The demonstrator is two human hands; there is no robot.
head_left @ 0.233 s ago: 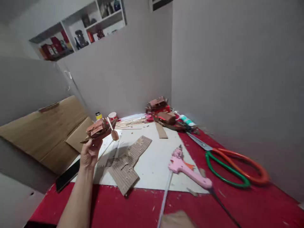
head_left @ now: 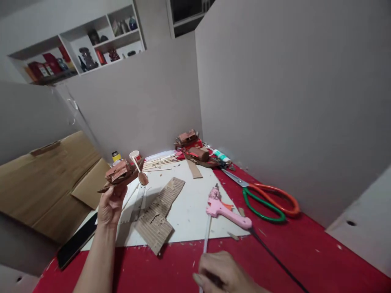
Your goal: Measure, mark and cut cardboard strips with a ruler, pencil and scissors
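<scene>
My left hand (head_left: pixel 110 205) is raised above the table's left side, fingers closed on the underside of a small brown cardboard model (head_left: pixel 119 173) with a stick and a round paddle end (head_left: pixel 142 178) hanging off it. My right hand (head_left: pixel 224 274) lies low at the bottom edge, fingers curled over the near end of a clear glue stick (head_left: pixel 207 234) that runs up toward the pink glue gun (head_left: pixel 227 210). The glue gun lies on the white board (head_left: pixel 195 203), its black cord trailing to the bottom right.
A corrugated cardboard piece (head_left: pixel 159 213) lies on the board. Orange-and-green scissors (head_left: pixel 264 198) rest on the red table (head_left: pixel 305 252) at right. A black phone (head_left: pixel 76 241) lies at left, flat cardboard boxes (head_left: pixel 51 183) beyond. Wooden sticks, cups and brown models crowd the far corner.
The view has swung so everything sits lower and further left. My right hand has come up into view at the bottom, onto the glue stick. The left hand still holds the model.
</scene>
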